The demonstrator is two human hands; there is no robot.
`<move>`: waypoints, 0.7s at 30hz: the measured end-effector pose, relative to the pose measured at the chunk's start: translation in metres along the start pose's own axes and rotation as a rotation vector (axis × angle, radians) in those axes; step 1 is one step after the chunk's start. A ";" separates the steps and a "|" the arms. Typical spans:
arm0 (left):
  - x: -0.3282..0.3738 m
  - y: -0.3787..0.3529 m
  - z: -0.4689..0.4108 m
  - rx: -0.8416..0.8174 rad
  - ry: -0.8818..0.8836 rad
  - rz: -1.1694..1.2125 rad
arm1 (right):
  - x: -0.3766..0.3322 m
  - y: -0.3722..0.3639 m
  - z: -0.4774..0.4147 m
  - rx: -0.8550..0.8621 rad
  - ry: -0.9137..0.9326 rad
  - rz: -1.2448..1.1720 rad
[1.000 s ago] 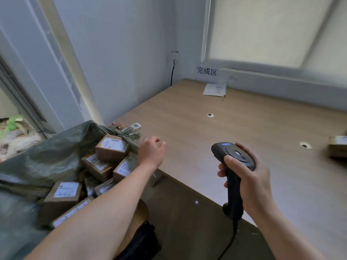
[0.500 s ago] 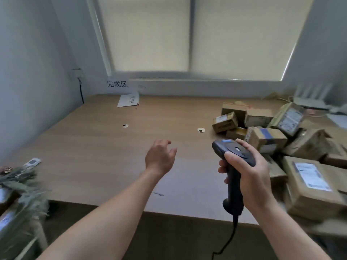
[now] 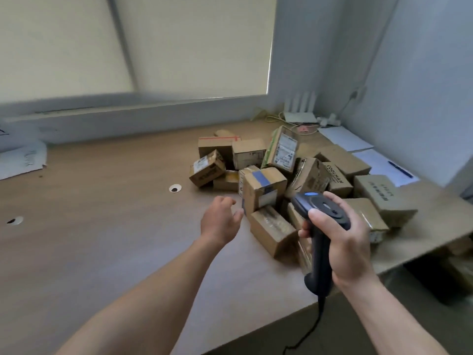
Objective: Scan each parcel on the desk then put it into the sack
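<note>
Head view looks down on a wooden table (image 3: pixel 102 213) with a heap of cardboard parcels (image 3: pixel 307 175) crowded at centre right of the frame, some lying flat, some tipped against each other. Well over ten can be counted, so by the look of it a large share of the work is left. The sack is nowhere in the frame, and how many parcels have already gone into it cannot be told from here.

The right hand (image 3: pixel 343 242), low and right of centre, has its fingers wrapped round the grip of a dark scanner (image 3: pixel 321 208), whose head sits over the near edge of the heap and whose cable trails off the bottom of the frame. The left hand (image 3: pixel 220 221) is at the middle of the frame with fingers loosely curled and nothing in them, just beside a box with blue tape (image 3: pixel 263 190); whether it touches the box is unclear. That box, or the plain one below it, seems the likely next pick.

Papers (image 3: pixel 358 139) and a pen (image 3: pixel 400 169) lie at the far right.
</note>
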State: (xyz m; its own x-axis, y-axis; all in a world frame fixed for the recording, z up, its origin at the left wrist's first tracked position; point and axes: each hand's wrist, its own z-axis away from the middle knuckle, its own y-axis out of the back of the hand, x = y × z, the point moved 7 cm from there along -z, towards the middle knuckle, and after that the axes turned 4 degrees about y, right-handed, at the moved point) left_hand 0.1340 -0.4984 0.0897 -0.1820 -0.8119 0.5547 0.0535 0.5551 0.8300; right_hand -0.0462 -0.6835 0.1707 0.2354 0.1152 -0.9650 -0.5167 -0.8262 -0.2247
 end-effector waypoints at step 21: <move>0.100 -0.121 -0.159 -0.095 -0.545 -0.321 | 0.050 0.028 -0.104 0.325 -0.073 0.123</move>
State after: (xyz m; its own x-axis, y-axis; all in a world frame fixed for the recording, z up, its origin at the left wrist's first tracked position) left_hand 0.2654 -0.6757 0.0543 -0.6751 -0.7129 0.1898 -0.0046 0.2613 0.9652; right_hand 0.0366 -0.7586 0.1302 0.1018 0.0749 -0.9920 -0.7752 -0.6190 -0.1263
